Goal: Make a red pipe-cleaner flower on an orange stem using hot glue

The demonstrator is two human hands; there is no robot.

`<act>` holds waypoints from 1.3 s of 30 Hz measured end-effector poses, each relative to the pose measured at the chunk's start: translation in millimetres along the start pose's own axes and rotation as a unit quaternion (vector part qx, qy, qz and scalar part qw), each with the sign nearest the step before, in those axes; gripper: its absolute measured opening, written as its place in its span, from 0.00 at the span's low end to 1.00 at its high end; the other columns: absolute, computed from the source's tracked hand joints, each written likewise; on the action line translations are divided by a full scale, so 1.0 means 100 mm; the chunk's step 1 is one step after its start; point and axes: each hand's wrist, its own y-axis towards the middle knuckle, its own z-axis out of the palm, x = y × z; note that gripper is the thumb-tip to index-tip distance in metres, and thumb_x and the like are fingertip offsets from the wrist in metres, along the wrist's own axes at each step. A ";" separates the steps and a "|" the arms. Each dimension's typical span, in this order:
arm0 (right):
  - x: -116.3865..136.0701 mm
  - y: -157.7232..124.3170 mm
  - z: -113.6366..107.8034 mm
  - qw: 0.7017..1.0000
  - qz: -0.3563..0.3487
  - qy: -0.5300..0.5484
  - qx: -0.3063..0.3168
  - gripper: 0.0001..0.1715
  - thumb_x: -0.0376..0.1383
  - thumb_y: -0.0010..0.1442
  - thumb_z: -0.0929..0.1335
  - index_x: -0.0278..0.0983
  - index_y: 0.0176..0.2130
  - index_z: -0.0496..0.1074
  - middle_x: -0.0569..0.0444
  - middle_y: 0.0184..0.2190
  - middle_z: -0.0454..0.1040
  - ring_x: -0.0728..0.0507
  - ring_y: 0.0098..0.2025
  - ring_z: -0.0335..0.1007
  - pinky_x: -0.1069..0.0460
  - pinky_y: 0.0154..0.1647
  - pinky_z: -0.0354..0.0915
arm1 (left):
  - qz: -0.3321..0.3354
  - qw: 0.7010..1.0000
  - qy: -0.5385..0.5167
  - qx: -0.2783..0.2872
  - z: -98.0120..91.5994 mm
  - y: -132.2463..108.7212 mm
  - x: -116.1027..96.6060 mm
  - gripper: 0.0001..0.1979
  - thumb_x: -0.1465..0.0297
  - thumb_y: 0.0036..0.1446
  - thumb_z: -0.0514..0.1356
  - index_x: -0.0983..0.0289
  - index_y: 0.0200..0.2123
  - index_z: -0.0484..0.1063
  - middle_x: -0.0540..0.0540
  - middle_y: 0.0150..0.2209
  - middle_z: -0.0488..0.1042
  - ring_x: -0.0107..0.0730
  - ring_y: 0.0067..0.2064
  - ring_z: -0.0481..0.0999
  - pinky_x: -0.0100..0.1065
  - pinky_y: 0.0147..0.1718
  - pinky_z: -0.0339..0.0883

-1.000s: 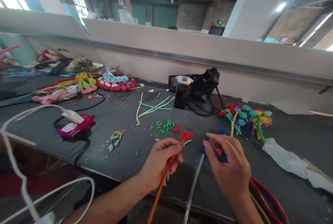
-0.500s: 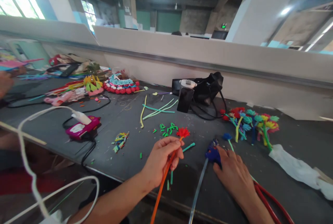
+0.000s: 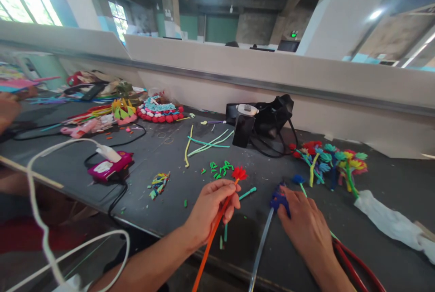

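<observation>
My left hand pinches an orange pipe-cleaner stem between thumb and fingers. A red fluffy flower head sits on the stem's upper end, just above my fingertips. To the right, my right hand is closed over a blue glue gun, its handle mostly hidden under the palm. A clear glue stick sticks out of the gun's back towards me. Beyond that hand lies a blue flower on a pale green stem. A teal pipe cleaner lies behind my left hand.
Green clippings and mixed coloured bits lie scattered on the dark table. A magenta power strip with cables is at left. Finished flowers lie at right, a phone and black bag behind. Another person's hand shows far left.
The whole view has shifted slightly. My left hand keeps its hold on the orange stem, and my right hand stays over the glue gun with almost no movement.
</observation>
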 end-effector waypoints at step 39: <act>0.54 0.07 -0.51 0.926 -0.137 0.233 -0.262 0.09 0.32 0.58 0.71 0.41 0.41 0.76 0.53 0.32 0.72 0.45 0.34 0.64 0.49 0.38 0.61 | 0.170 0.894 0.414 -0.033 0.05 -0.11 0.09 0.08 0.69 0.56 0.58 0.64 0.30 0.76 0.50 0.21 0.72 0.25 0.22 0.66 0.25 0.23 0.56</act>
